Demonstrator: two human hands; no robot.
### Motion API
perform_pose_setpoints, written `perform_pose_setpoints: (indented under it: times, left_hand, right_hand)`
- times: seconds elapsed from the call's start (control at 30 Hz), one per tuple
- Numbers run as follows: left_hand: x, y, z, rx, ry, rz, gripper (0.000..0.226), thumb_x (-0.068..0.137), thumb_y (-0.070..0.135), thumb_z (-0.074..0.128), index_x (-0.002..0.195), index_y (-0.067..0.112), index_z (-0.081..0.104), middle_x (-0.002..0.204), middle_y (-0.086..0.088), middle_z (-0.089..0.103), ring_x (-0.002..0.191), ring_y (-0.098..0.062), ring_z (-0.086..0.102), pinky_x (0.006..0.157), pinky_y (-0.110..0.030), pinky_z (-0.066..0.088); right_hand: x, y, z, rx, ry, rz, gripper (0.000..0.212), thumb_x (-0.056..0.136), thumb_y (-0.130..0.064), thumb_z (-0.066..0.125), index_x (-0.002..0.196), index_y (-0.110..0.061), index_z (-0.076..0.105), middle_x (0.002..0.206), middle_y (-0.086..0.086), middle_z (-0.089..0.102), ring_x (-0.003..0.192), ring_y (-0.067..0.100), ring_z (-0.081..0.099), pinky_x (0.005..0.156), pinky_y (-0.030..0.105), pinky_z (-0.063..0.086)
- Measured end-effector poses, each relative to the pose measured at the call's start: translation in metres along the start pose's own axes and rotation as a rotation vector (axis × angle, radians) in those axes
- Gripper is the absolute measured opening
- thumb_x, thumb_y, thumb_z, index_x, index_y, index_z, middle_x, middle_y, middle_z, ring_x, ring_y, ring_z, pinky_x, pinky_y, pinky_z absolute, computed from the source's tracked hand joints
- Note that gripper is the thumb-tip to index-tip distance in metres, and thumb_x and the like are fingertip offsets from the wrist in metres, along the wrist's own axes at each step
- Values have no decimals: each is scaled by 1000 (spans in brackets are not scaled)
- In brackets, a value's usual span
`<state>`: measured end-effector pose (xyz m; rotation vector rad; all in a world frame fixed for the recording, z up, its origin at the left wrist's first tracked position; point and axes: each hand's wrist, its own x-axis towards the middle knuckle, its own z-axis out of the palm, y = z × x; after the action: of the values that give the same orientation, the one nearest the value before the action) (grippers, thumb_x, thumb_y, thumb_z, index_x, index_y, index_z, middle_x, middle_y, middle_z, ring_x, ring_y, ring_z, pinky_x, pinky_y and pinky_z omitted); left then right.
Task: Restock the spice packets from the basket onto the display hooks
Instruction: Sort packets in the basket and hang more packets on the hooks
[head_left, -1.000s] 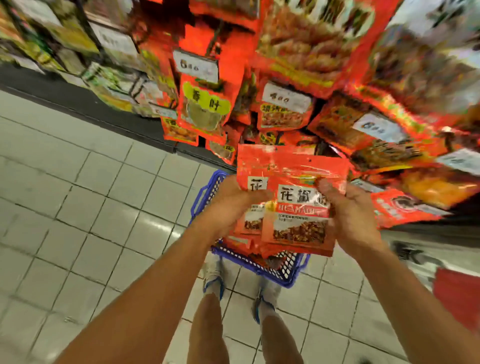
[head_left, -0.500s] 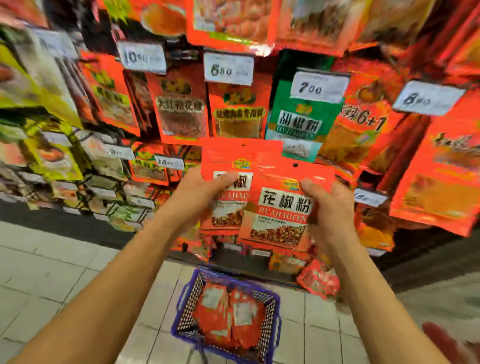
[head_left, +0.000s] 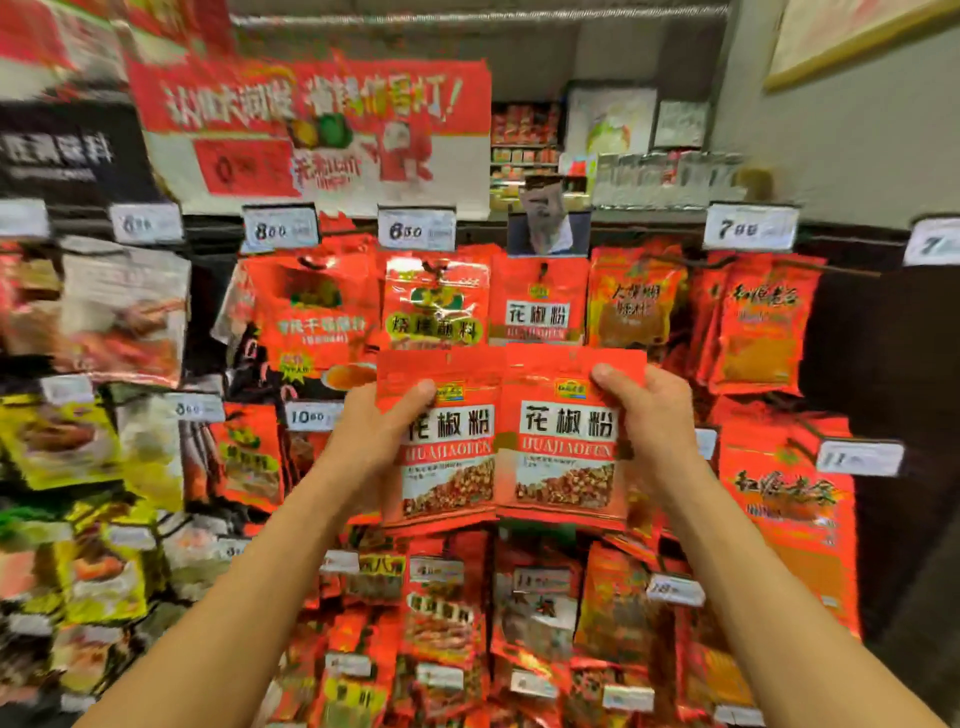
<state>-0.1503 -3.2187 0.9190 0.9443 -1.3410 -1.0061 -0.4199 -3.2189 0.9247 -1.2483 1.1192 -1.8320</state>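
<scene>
gripping the left edge of a red spice packet (head_left: 447, 441), the left hand (head_left: 376, 436) sits just left of centre frame, thumb curled over the packet's front near its top and the other fingers hidden behind it. the right hand (head_left: 647, 421) pinches a second red packet (head_left: 563, 436) by its right edge, thumb laid across the upper corner, fingers out of sight at the back. the two packets are held upright side by side at mid-frame, inner edges touching or slightly overlapping, both printed with a white label band and a picture of brown spice below. more packet edges show behind the left one, so it may be a small stack; how many cannot be told.

directly above the held pair, a matching hung packet (head_left: 537, 306) with the same label sits on a display hook (head_left: 543, 270). beside it to the left hangs a red packet with a green label (head_left: 436, 301), and to the right an orange-red powder packet (head_left: 636, 299). white price tags (head_left: 415, 228) run along the rail above that row. a large red and white promotional sign (head_left: 311, 130) fills the upper left of the frame. yellow packets (head_left: 57, 441) hang at the far left edge, and more red packets crowd the lower rows beneath the forearms. much of the surround is blurred.
</scene>
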Motion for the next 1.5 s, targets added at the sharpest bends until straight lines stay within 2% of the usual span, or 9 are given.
perform_pose_setpoints:
  times: [0.13,0.27,0.4,0.67,1.07,1.2,1.37,1.43,1.5]
  left_hand:
    - [20,17,-9,34,95,16,15,67,47,78,74,34,77,75,-2,78,67,-20,76,58,-35,58]
    - [37,26,-8,72,64,10,26,75,45,79,83,21,75,87,-7,79,83,-32,76,85,-53,59]
    - [45,34,3,58,9,20,32,88,47,73,100,18,69,89,-4,80,81,-25,78,77,-43,61]
    - [50,39,20,18,-9,26,22,93,37,71,97,16,67,82,-1,79,72,-18,77,54,-22,57]
    - [53,34,17,-9,23,33,24,92,41,71,95,17,69,85,-3,80,75,-21,78,54,-23,57]
    - [56,36,17,0,47,34,25,92,42,71,92,17,69,83,-2,79,73,-20,77,54,-24,57]
    - [63,39,27,-17,10,34,25,93,41,70,96,16,69,86,-4,80,77,-22,78,59,-28,60]
    - [67,40,36,-36,-17,28,26,93,41,70,99,15,69,88,-6,80,80,-24,78,66,-34,62]
    - [73,40,48,-40,-44,14,29,93,41,70,103,14,68,89,-6,80,81,-25,78,70,-37,62]
  right_hand:
    - [38,-24,5,21,62,-11,13,88,-11,73,76,-15,74,85,13,76,79,30,70,77,52,58]
    - [61,-34,17,-16,40,-15,23,84,-34,76,87,-12,70,76,3,78,66,20,76,56,33,58]
    - [74,-36,33,-88,25,-5,29,80,-45,77,78,-17,68,78,5,78,74,26,77,70,45,63]
    - [90,-36,54,-237,83,-7,28,87,-34,72,63,-21,66,75,7,77,76,30,76,80,58,60]
    - [105,-28,63,-292,180,43,32,85,-41,74,60,-23,63,63,-2,73,68,27,75,69,50,61]
    - [114,-26,62,-409,189,29,44,90,-47,72,61,-21,51,64,-6,58,67,18,60,72,41,51]
    - [110,-26,55,-542,113,63,35,94,-53,64,87,-20,59,82,-7,59,81,19,60,79,40,49]
    - [100,-23,49,-558,188,-53,31,95,-46,64,110,-19,58,92,-10,56,94,18,57,85,37,47]
    - [89,-20,42,-495,226,-201,24,96,-41,63,111,-23,58,97,-11,59,93,13,59,87,36,47]
